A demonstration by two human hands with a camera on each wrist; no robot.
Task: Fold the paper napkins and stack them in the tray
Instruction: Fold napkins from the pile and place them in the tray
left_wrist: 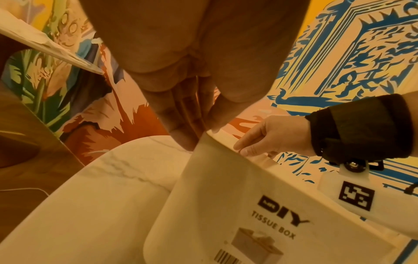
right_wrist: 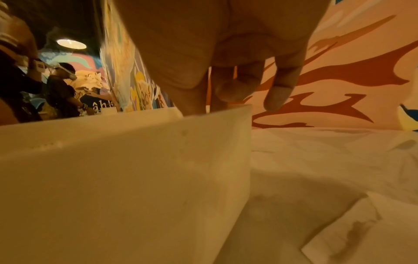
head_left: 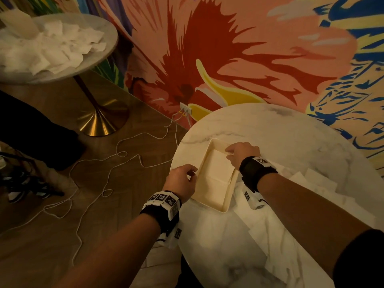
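A cream rectangular tray [head_left: 227,201] sits on the round marble counter [head_left: 291,140], near its left edge. Folded napkins [head_left: 216,167] lie flat inside the tray, two squares side by side along its length, the far one under the right hand.

The left hand [head_left: 182,180] is at the tray's left long wall, fingers curled over the rim and thumb outside, gripping that wall. The left wrist view confirms it: fingers [left_wrist: 178,114] and thumb pinch the top edge of the wall, whose outer face carries a label reading "DIY TISSUE BOX" [left_wrist: 278,219].

The right hand [head_left: 242,153] is at the tray's far right corner. Its fingers reach over the rim into the tray, bent downward. In the right wrist view the fingers [right_wrist: 235,89] dip behind the tray wall [right_wrist: 126,169]; whether they pinch the napkin or only press on it cannot be told.

Loose unfolded napkins [head_left: 311,179] lie spread on the counter to the right of the tray and toward the person, beneath the right forearm.

A second round counter [head_left: 97,59] stands well apart at upper left, heaped with more white napkins [head_left: 62,44]. White cable [head_left: 108,179] trails across the wooden floor between the two. A painted mural [head_left: 228,48] covers the wall behind.
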